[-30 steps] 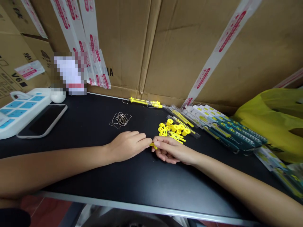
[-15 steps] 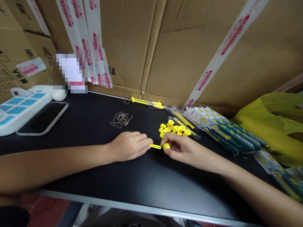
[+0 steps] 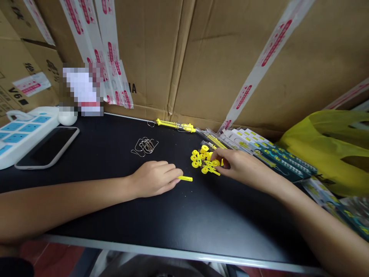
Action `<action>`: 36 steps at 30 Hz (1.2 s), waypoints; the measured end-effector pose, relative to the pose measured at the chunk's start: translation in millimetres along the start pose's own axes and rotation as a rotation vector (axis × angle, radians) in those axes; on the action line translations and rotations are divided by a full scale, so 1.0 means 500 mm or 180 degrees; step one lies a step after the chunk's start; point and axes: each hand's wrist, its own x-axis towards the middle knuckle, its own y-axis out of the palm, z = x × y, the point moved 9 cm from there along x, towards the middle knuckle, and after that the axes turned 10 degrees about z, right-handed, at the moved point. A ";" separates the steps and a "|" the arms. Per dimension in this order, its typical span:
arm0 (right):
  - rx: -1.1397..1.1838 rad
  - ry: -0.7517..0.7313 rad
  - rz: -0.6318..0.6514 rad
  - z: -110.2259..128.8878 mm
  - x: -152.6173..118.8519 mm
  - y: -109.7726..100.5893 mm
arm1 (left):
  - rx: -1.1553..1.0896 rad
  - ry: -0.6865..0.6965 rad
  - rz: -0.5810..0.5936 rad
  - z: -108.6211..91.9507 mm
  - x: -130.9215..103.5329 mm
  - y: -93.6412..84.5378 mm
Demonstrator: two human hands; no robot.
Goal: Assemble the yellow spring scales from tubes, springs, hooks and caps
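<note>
The yellow strip (image 3: pixel 186 179) is clamped in the left hand (image 3: pixel 157 178), its free end exposed near the pile (image 3: pixel 203 157). That is reached by the right hand (image 3: pixel 240 165), fingers bent; whether anything is pinched cannot be told. Broad tabletop (image 3: pixel 161 223) is left before the front edge (image 3: pixel 161 251).

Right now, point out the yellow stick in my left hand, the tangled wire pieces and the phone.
Yellow stick (image 3: pixel 186 178): head view, on the length sticking out of the left hand (image 3: pixel 155 178).
Tangled wire pieces (image 3: pixel 147 145): head view, mid-tangle.
Phone (image 3: pixel 49 147): head view, on its dark screen.
</note>
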 end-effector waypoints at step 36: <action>0.3954 -0.0869 0.1279 0.203 -0.029 0.138 | 0.0716 0.1749 -0.0938 -0.122 -0.037 -0.071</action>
